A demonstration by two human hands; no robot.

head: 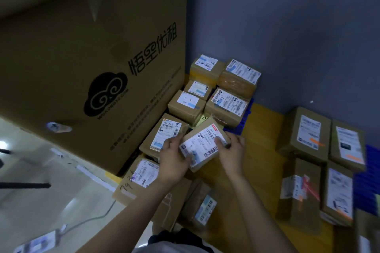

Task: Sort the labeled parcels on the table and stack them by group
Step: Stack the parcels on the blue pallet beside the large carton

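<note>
Parcel (202, 145) gripped at both ends by left hand (173, 160) and right hand (231, 151); we judge its long axis slants up-right, labeled stacks (226, 107) just beyond.

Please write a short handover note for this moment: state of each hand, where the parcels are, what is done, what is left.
Hands: left hand and right hand both grip one small parcel, label up, over the table.
Others: a cluster of parcels beside the big box; four parcels on the right.
Done: two loose groups lie there; labels are too blurred to check.
Left: place the small parcel, sort the rest.
</note>
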